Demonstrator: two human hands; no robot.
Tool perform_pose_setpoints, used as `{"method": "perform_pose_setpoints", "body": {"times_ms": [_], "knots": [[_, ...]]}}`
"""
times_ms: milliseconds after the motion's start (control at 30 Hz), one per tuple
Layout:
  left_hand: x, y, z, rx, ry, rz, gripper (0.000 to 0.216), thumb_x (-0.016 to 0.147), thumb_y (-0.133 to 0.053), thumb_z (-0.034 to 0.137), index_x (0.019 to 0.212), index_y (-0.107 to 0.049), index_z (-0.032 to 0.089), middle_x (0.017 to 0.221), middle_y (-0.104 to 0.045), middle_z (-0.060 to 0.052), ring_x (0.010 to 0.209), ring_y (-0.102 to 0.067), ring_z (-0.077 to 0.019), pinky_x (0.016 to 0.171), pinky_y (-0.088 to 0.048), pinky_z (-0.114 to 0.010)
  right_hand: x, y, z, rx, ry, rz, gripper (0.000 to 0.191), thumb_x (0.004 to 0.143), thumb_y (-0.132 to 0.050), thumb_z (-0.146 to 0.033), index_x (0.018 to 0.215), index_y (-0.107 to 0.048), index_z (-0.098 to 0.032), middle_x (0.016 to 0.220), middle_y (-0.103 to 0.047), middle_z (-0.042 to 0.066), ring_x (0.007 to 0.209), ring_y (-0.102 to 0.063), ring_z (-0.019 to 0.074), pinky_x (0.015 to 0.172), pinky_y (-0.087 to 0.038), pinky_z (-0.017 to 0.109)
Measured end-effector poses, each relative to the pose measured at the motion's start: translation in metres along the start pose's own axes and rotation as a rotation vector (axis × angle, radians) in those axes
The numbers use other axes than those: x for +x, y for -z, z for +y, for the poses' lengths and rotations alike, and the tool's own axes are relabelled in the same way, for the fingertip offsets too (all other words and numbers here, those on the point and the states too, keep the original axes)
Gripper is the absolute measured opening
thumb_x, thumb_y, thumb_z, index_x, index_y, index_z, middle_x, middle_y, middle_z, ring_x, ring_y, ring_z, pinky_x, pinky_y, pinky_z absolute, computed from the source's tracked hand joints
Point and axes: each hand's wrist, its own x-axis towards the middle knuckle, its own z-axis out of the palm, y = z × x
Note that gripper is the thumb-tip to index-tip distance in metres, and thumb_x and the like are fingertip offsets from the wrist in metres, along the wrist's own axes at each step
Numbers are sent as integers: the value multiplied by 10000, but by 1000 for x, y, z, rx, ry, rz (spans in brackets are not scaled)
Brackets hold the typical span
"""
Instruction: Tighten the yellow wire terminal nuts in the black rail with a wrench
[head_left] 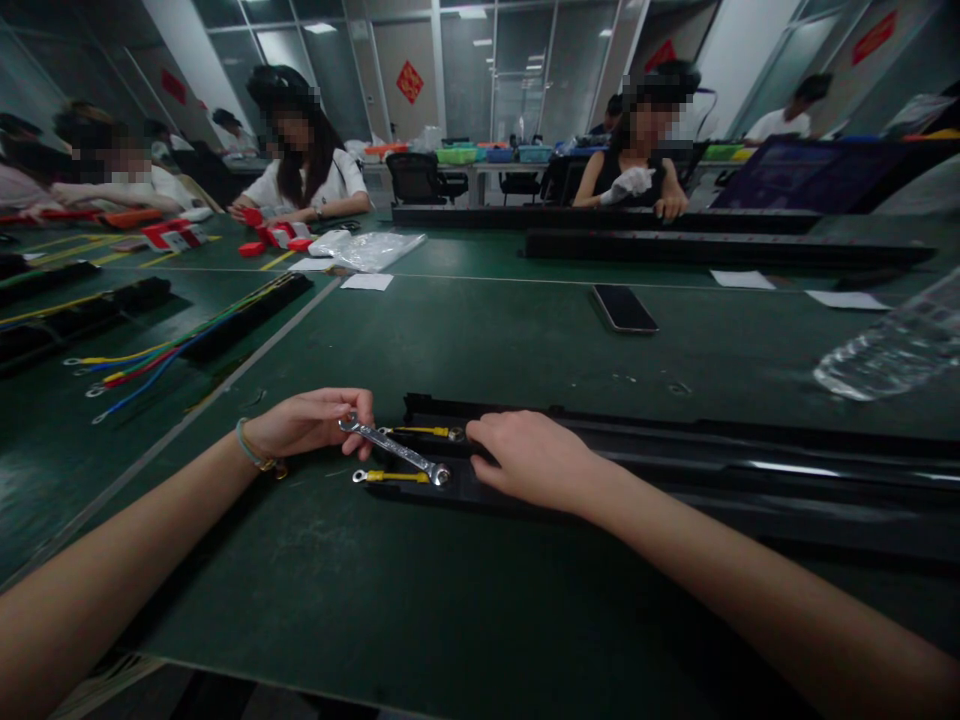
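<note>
My left hand (319, 422) grips one end of a silver combination wrench (397, 450) between thumb and fingers. The wrench's far end sits over a nut near the left end of a long black channel (675, 445). Two yellow wires with ring terminals, an upper one (424, 431) and a lower one (397, 477), lie at that end and stick out to the left. My right hand (525, 455) rests on the channel just right of the nuts, fingers curled down. Whether it pinches anything cannot be made out.
A phone (624, 309) lies beyond the channel, and a clear plastic bottle (889, 350) stands at the right. Bundled coloured wires (172, 350) lie at the left. A plastic bag (375, 251) and more black channels (712, 245) are farther back, where several people sit.
</note>
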Motion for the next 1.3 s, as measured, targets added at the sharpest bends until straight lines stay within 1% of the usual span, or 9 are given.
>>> {"method": "perform_pose_setpoints", "body": {"times_ms": [300,467,667,900,1067,1167,1300], "knots": [[-2,2,-2,8,1,-7,192,747,-561,306,782,-546,119,587,-582,-43,678,-590,-223,642,-450,-327,1,1,-1,-11,-17,-14,260,777,-427,-294,947,-569,-156,850,-611,59,720,-555,157,618,-450,284],[-3,2,-1,-4,4,-42,180,748,-555,298,789,-548,123,592,-580,-44,684,-587,-227,649,-443,-334,1,0,-2,-15,-19,-36,258,780,-426,-296,945,-565,-154,852,-610,62,718,-552,155,617,-445,279],[-2,3,-2,-6,8,-69,183,751,-548,302,801,-554,126,587,-579,-43,699,-585,-231,660,-435,-335,0,0,-1,-13,-13,-20,245,781,-422,-296,925,-563,-158,844,-609,57,719,-551,155,615,-445,282],[-4,-2,1,6,33,-154,182,723,-581,315,745,-564,134,560,-588,-51,669,-592,-245,647,-453,-363,1,0,-1,-7,-16,-13,240,777,-434,-285,927,-566,-152,837,-611,59,703,-548,146,602,-439,268],[-6,-5,3,18,71,-223,179,708,-594,323,741,-563,149,573,-611,-60,677,-599,-247,646,-463,-366,1,0,-1,-9,-9,-5,233,773,-437,-283,914,-569,-153,816,-610,53,682,-543,142,583,-436,262],[-7,-6,2,28,71,-214,185,703,-598,330,731,-557,151,566,-610,-58,663,-598,-243,630,-470,-359,1,0,-1,-8,-9,-9,233,775,-434,-284,914,-568,-154,824,-610,56,695,-547,146,600,-439,268],[-6,-4,1,38,31,-171,184,719,-586,326,733,-555,145,565,-601,-54,645,-594,-234,631,-466,-358,1,-1,-1,-14,-8,-7,230,772,-432,-281,903,-568,-151,838,-613,62,711,-554,156,619,-444,279]]}}
